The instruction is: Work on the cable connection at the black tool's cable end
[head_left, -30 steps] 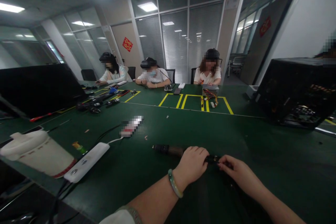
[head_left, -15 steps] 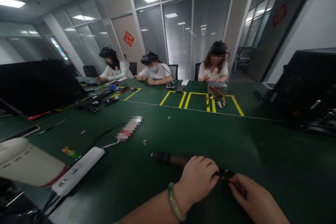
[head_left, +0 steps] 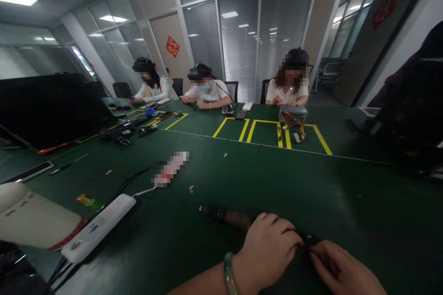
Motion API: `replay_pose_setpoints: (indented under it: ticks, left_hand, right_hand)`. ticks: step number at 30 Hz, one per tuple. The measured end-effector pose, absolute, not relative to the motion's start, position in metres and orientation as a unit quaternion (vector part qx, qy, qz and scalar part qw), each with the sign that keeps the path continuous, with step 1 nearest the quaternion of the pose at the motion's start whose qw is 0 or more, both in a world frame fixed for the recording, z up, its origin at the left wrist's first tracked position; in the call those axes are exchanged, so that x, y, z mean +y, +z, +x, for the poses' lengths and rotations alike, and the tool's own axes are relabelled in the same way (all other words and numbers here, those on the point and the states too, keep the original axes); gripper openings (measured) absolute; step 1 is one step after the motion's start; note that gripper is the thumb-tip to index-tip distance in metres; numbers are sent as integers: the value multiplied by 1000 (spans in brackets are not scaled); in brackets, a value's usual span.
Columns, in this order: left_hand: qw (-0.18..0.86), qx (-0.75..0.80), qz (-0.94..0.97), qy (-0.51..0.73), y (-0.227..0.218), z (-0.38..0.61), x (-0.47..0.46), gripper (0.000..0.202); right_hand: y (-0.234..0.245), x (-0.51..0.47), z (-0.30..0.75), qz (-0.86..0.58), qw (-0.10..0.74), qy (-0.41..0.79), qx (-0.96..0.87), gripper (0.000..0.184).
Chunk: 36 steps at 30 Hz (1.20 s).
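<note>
1 drill [head_left: 237, 219], its long axis running left and slightly away from the left hand [head_left: 273, 250].
That hand, the nearer, curls over it, holding; the right hand [head_left: 341, 267], just beside, fingers narrow, holds I cannot tell what.

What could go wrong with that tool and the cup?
Two things, maybe. The left hand hides one end of the dark tool, and the right hand is close by, so a slip might knock the tool. Also, the cup is right by the white device; if bumped, any drink inside could wet it.
</note>
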<state>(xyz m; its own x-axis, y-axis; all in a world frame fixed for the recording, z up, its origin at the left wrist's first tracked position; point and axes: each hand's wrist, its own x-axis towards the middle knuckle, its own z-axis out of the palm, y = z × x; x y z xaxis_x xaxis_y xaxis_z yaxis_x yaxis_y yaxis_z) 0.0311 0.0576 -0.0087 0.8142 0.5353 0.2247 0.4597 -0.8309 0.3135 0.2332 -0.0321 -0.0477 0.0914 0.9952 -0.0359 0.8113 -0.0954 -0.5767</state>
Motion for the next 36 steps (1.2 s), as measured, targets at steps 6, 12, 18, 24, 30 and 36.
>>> replay_pose_setpoints:
  ticks: [6, 12, 18, 24, 30, 36]
  left_hand:
    - [137, 257, 940, 178, -10, 31, 57, 18]
    - [150, 256, 936, 187, -11, 30, 57, 18]
    - [155, 258, 934, 192, -13, 31, 58, 18]
    - [147, 266, 933, 193, -11, 33, 56, 15]
    - [129, 276, 932, 194, -10, 34, 54, 10]
    - [104, 258, 938, 205, -11, 31, 51, 9]
  right_hand:
    - [-52, -29, 234, -692, 220, 240, -645, 22]
    - [-46, -28, 232, -681, 220, 278, -641, 23]
    - [-44, -26, 231, -685, 226, 293, -627, 24]
    - [-41, -26, 230, -673, 254, 293, -630, 26]
    - [-31, -26, 226, -672, 271, 267, -636, 25]
    - [-26, -28, 223, -673, 281, 254, -635, 24]
